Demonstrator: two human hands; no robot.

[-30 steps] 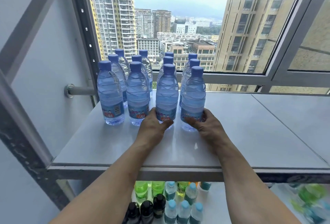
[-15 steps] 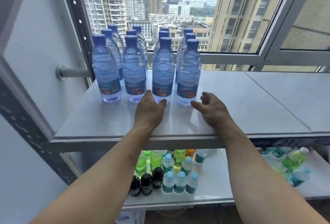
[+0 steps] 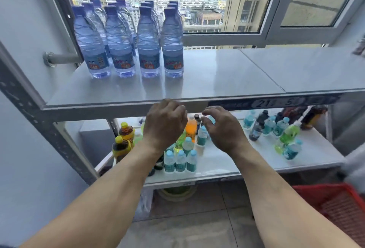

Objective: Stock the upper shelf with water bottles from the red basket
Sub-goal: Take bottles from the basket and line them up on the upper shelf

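Several clear water bottles (image 3: 149, 44) with blue caps stand upright in rows at the left end of the upper shelf (image 3: 227, 74). My left hand (image 3: 165, 123) and my right hand (image 3: 223, 127) hang in front of the shelf's front edge, below the bottles and apart from them. Both hands hold nothing, their fingers loosely curled. A corner of the red basket (image 3: 335, 202) shows at the lower right on the floor; its inside is out of sight.
The lower shelf (image 3: 316, 149) carries several small drinks: green, orange, dark and teal-labelled bottles (image 3: 180, 161). A grey upright post (image 3: 49, 129) stands at the left. The window frame (image 3: 272, 10) runs behind the upper shelf. The right part of the upper shelf is bare.
Both hands let go of the front two bottles and pulled back toward me, dropping below the upper shelf's edge. The view tilted down, bringing the lower shelf and red basket into sight.
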